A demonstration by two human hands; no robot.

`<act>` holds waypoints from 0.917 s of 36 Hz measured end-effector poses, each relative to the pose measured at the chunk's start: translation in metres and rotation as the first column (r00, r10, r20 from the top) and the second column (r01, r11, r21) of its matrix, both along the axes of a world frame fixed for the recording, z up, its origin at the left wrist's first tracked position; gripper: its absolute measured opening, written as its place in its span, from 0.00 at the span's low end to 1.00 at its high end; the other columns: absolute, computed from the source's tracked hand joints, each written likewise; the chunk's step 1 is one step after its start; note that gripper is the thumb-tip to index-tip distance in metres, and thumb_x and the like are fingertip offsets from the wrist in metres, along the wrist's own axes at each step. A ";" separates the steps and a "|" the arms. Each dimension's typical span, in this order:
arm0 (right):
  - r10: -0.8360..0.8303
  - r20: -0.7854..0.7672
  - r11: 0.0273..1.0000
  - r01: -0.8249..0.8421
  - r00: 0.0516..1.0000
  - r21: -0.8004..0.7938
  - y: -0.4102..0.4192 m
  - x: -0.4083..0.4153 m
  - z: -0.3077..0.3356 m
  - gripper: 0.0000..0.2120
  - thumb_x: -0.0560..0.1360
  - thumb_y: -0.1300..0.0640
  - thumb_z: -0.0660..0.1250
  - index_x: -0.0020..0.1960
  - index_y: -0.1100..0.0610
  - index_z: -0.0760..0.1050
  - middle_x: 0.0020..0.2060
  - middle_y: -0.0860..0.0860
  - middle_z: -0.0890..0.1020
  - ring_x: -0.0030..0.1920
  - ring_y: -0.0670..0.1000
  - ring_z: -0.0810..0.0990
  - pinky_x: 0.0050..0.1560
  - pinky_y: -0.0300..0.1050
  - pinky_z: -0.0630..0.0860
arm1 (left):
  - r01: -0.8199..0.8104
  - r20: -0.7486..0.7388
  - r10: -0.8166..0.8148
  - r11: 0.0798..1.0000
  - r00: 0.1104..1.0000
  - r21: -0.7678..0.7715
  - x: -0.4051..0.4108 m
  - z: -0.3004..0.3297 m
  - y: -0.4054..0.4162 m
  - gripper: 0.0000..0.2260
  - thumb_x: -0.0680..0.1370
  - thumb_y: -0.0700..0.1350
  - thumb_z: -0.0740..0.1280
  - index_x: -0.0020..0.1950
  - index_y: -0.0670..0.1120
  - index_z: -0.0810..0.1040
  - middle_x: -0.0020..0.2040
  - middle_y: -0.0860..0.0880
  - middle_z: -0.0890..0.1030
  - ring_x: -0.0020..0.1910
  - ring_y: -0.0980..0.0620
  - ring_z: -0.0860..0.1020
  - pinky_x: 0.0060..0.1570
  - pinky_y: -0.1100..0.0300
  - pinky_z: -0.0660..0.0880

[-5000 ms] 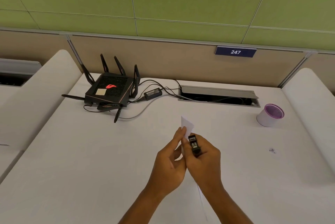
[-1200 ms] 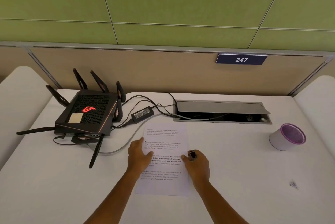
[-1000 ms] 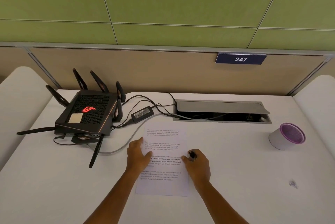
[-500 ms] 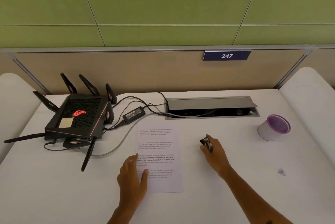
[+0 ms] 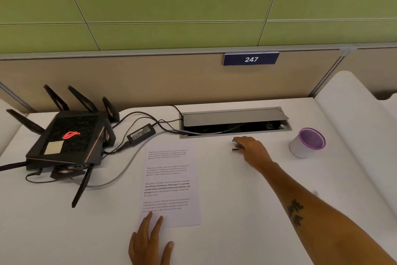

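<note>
Small stapler: black and silver, far right of centre on the white desk, just near of the cable hatch.
Right hand: fingers curled over the small stapler, holding it.
Left hand: flat, fingers straight, tips resting on the near left corner of the printed sheet.
Printed sheet: lies flat at centre, well apart from the small stapler.
Router: far left, power adapter beside it.
Cup: far right, purple-rimmed.

We see black router beyond left hand, leftward | purple-topped cup near right of right hand | cable hatch just beyond it
</note>
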State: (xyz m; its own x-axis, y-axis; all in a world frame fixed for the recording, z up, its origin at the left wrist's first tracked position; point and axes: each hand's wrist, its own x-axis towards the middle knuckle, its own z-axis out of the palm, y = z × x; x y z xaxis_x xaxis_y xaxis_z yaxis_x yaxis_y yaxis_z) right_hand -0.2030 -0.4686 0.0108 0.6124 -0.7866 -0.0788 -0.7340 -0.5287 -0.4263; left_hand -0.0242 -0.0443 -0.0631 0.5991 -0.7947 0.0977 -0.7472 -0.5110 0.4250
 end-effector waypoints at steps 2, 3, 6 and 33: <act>0.028 -0.016 1.000 -0.028 0.999 -0.010 -0.006 0.004 0.000 0.18 0.81 0.58 0.71 0.70 0.55 0.78 0.62 0.56 0.84 0.59 0.58 0.83 0.63 0.50 0.79 | -0.004 -0.001 0.004 1.000 1.000 0.003 0.002 -0.001 0.001 0.35 0.79 0.74 0.46 0.73 0.53 0.72 0.77 0.45 0.70 0.80 0.56 0.65 0.71 0.38 0.66; 0.038 -0.021 0.999 -0.038 0.999 -0.016 -0.010 0.006 -0.001 0.17 0.81 0.58 0.71 0.70 0.54 0.79 0.61 0.55 0.84 0.58 0.57 0.84 0.62 0.49 0.80 | -0.003 -0.007 0.003 1.000 1.000 0.006 0.003 -0.001 0.001 0.35 0.80 0.73 0.46 0.73 0.52 0.72 0.77 0.46 0.69 0.83 0.63 0.57 0.75 0.42 0.62; 0.053 -0.049 0.998 -0.055 0.997 -0.034 -0.019 0.011 -0.001 0.18 0.80 0.61 0.71 0.70 0.53 0.78 0.60 0.55 0.84 0.56 0.56 0.84 0.59 0.48 0.81 | -0.004 -0.057 0.006 0.999 0.998 0.041 0.006 0.002 -0.001 0.35 0.80 0.73 0.45 0.73 0.51 0.71 0.77 0.45 0.69 0.84 0.66 0.42 0.82 0.58 0.41; -0.001 -0.064 0.990 -0.008 0.998 -0.141 0.020 -0.006 -0.021 0.35 0.84 0.42 0.61 0.84 0.56 0.54 0.83 0.53 0.59 0.83 0.56 0.56 0.83 0.56 0.55 | 0.058 -0.002 -0.058 0.991 0.998 0.124 0.006 -0.005 -0.005 0.39 0.83 0.68 0.44 0.86 0.44 0.54 0.89 0.46 0.49 0.88 0.47 0.45 0.78 0.31 0.51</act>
